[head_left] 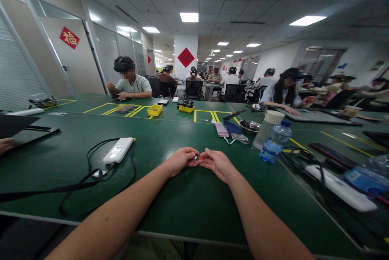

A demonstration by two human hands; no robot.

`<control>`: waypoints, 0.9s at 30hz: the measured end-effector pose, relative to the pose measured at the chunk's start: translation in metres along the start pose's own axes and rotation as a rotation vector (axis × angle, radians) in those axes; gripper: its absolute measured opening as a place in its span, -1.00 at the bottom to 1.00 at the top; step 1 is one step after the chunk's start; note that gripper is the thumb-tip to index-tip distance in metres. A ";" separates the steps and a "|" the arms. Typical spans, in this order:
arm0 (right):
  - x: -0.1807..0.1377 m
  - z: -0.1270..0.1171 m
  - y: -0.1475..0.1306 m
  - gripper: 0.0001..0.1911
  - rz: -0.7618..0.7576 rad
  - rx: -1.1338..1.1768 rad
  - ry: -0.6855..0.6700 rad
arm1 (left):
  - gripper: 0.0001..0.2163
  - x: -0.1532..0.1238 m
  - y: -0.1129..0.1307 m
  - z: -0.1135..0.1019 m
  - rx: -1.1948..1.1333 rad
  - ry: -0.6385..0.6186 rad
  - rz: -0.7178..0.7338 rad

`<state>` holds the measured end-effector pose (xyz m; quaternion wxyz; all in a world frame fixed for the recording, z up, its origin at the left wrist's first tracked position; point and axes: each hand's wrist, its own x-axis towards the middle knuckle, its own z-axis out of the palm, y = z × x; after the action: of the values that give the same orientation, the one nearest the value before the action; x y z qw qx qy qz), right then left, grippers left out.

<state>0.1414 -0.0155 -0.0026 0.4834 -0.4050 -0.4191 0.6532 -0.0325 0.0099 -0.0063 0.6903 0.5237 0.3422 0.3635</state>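
Pinched thumb to fingers, the left hand (181,161) clamps a tiny silvery piece (196,158) — and the right hand (219,165) grips a tiny orange piece (201,158) just beside it — both left of the clear plastic, blue-capped bottle (276,141)!

Tiny parts before me, one silvery (195,158), one orange (202,157)
My tabletop (194,207) is dark green with yellow tape lines (195,116); nearby, a yellow tray (155,112), white power bank (119,150), blue-capped water bottle (274,143), and a red door diamond (69,37) bearing a gold character.
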 end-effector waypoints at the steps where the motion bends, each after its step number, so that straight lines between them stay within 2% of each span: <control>1: 0.000 0.000 0.000 -0.71 0.000 -0.003 -0.003 | -0.83 0.000 0.000 0.000 0.000 0.000 0.000; 8: -0.001 0.000 0.001 -0.90 -0.034 -0.055 -0.016 | -0.83 0.001 -0.002 -0.002 -0.007 -0.009 0.021; 17: -0.001 -0.001 0.006 -0.83 -0.082 -0.120 -0.002 | -0.84 0.000 -0.002 0.001 0.041 -0.004 0.049; 27: -0.006 0.004 -0.004 -0.83 -0.100 -0.001 -0.043 | -0.82 -0.001 0.004 0.002 0.028 0.029 0.125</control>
<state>0.1402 -0.0211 0.0033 0.5063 -0.3697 -0.4494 0.6364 -0.0324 0.0086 -0.0022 0.6537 0.5486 0.3239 0.4085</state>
